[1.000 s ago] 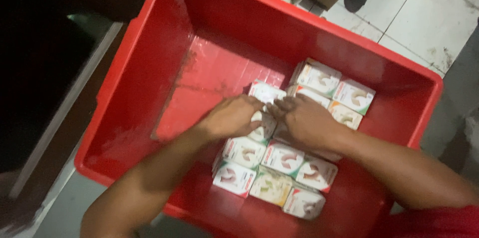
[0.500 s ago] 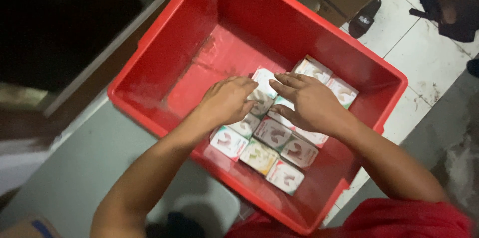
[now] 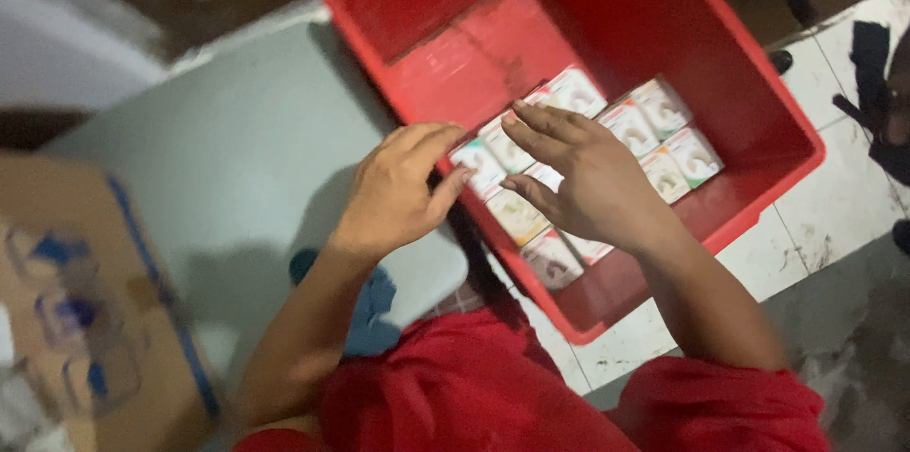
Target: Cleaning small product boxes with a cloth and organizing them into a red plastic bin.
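A red plastic crate point(image 3: 758, 101) stands on the floor in front of me. Several small white cartons point(image 3: 664, 144) with coloured corners lie flat in rows on its bottom. My left hand point(image 3: 398, 189) hovers at the crate's near rim with its fingers loosely curled and nothing in it. My right hand point(image 3: 583, 172) is raised over the cartons, fingers spread, holding nothing. It hides some of the cartons beneath it. My red clothing point(image 3: 474, 395) fills the bottom of the view.
A grey table surface point(image 3: 227, 158) lies left of the crate. A brown cardboard box point(image 3: 76, 291) with blue markings sits at the far left. White floor tiles point(image 3: 815, 215) show to the right, with dark objects point(image 3: 882, 82) at the right edge.
Both hands have lifted off the cartons and drawn back towards me. The view has swung left, so the crate sits higher and to the right and the cardboard box has appeared.
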